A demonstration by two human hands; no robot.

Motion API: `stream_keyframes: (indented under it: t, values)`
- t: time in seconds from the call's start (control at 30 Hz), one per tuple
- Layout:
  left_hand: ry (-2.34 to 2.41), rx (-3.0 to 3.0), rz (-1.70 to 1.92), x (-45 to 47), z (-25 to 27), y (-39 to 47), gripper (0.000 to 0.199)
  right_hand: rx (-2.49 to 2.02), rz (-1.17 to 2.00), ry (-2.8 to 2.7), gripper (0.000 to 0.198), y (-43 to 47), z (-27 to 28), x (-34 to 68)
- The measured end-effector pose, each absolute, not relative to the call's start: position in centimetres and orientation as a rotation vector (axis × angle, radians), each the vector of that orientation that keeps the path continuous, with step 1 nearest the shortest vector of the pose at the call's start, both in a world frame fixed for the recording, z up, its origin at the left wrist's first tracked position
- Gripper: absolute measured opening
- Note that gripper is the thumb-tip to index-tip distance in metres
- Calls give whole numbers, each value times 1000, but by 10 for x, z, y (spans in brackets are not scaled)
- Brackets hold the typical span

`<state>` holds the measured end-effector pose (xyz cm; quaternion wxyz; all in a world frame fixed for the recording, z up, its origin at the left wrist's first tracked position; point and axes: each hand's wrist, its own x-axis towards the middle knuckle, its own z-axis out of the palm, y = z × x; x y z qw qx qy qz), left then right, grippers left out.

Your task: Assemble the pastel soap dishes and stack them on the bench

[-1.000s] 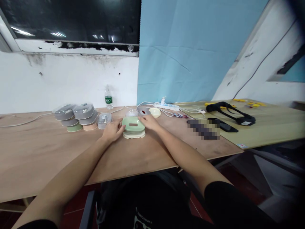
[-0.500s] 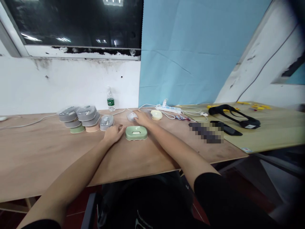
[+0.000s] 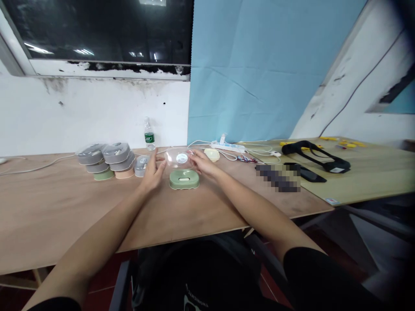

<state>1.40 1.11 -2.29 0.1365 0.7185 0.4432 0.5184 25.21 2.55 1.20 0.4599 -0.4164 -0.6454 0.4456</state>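
A clear plastic lid (image 3: 173,159) with a white oval sticker is tilted up above the table. My right hand (image 3: 201,163) pinches its right end between thumb and fingers. At the lid's left end is my left hand (image 3: 152,172), its fingers apart; whether it touches the lid I cannot tell. Just below the lid, a green soap dish (image 3: 184,180) with a slot in its middle sits on the table between my forearms. Beyond my right hand lies a small cream dish (image 3: 212,154).
Stacked soap boxes (image 3: 119,157) with clear lids stand at the left, and one grey box (image 3: 140,166) is beside my left hand. A water bottle (image 3: 149,136) stands by the wall. Behind are a power strip (image 3: 228,147) and cables; a black headset-like frame (image 3: 317,156) lies right.
My right hand has raised the clear lid off the table and drawn it nearer, above the green dish. My left hand has turned upward and spread its fingers by the lid's left end.
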Motion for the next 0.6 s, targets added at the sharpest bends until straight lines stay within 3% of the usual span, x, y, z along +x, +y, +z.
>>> stream_keyframes:
  t: [0.17,0.37,0.43,0.6]
  values:
    - [1260,2185,1256,33,-22,3,52,-1085,1250,-1507,37,23,2,261]
    - [1390,2367,1306,36,-17,-6,70,-1039,1344,-1473,36,19,3,252]
    - [1339,2440,1198,35,-19,-6,76,-1129,1224,-1540,37,21,1,254]
    - [1472,2510,1176,39,-25,-5,74,-1310,473,-1872,38,34,-13,266]
